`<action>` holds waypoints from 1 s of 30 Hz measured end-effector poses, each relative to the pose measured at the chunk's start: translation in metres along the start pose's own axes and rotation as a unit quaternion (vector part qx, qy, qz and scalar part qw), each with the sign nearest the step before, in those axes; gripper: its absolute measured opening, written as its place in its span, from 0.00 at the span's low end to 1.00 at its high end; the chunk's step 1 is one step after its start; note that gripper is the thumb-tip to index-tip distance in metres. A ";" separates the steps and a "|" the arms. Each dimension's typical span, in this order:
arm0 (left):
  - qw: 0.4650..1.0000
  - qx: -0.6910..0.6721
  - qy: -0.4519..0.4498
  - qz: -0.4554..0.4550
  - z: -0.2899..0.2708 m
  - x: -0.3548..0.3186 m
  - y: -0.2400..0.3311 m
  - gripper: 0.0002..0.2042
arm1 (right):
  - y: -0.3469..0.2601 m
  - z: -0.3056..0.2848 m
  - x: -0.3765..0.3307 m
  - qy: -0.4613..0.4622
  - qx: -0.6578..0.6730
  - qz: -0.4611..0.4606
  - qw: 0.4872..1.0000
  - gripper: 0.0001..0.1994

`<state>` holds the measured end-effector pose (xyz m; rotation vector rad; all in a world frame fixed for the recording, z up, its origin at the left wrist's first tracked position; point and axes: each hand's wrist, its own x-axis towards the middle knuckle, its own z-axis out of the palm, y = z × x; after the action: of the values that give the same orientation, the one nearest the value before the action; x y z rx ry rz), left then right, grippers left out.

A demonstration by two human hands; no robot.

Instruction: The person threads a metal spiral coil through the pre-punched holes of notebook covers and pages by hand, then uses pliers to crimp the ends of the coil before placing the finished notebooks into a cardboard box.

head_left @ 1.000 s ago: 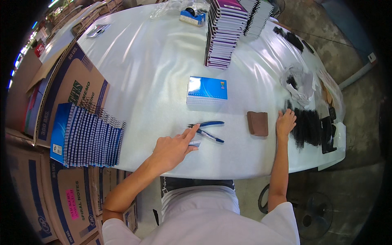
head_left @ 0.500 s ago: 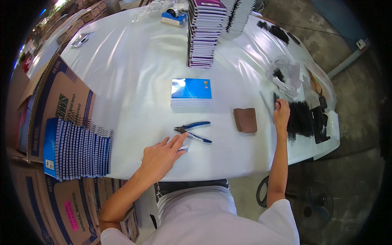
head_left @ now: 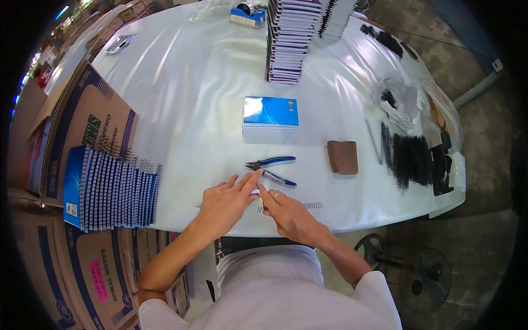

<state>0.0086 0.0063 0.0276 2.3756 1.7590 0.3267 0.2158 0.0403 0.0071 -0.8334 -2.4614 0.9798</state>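
My left hand (head_left: 223,206) presses a small notepad to the table near its front edge. Only a white and blue corner (head_left: 254,192) of the pad shows; the palm covers the rest. My right hand (head_left: 291,215) pinches a thin dark spiral coil (head_left: 314,205) against the pad's right end, fingertips close to the left ones. Whether the coil has entered the pad's holes is hidden. Just beyond my hands lie cutting pliers (head_left: 275,170) with blue handles, jaws to the left. Past them sits a stack of blue-covered pads (head_left: 270,113).
A brown block (head_left: 342,158) lies right of the pliers. Loose black coils (head_left: 410,159) and a plastic bag (head_left: 399,102) are at the right. Spiral-bound blue notepads (head_left: 118,190) stand by a cardboard box (head_left: 91,137) at left. A tall notebook stack (head_left: 289,47) and tape dispenser (head_left: 247,17) are farther back.
My right hand has come left from the coil pile, bringing one coil to the pad under my left hand. My left hand stays on the pad; the whole view has shifted slightly.
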 end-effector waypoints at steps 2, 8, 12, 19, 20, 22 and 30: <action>1.000 0.002 0.000 0.002 0.000 -0.001 -0.001 0.27 | 0.000 -0.006 0.006 -0.008 -0.012 0.004 1.000 0.30; 0.999 0.018 -0.034 -0.011 -0.001 0.001 -0.001 0.28 | 0.006 -0.016 0.029 0.152 0.121 -0.006 0.981 0.12; 0.999 0.008 -0.045 -0.014 -0.005 0.001 0.000 0.30 | 0.012 -0.016 0.035 0.106 0.159 -0.041 0.981 0.13; 0.999 0.018 -0.001 0.041 -0.003 0.002 -0.005 0.29 | 0.027 -0.030 0.038 -0.070 0.146 -0.037 0.986 0.12; 1.000 0.017 -0.015 0.020 -0.003 0.002 -0.005 0.29 | 0.020 -0.032 0.038 -0.046 0.106 -0.032 0.993 0.12; 0.999 0.015 -0.043 -0.018 -0.004 0.003 -0.004 0.30 | -0.002 -0.038 0.036 0.003 0.022 -0.019 1.000 0.13; 0.997 -0.012 -0.077 -0.023 -0.010 0.003 0.001 0.29 | -0.004 -0.039 0.034 -0.005 -0.110 -0.085 0.990 0.12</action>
<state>0.0071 0.0090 0.0380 2.2746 1.7261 0.1525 0.2085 0.0790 0.0407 -0.6700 -2.6316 0.6620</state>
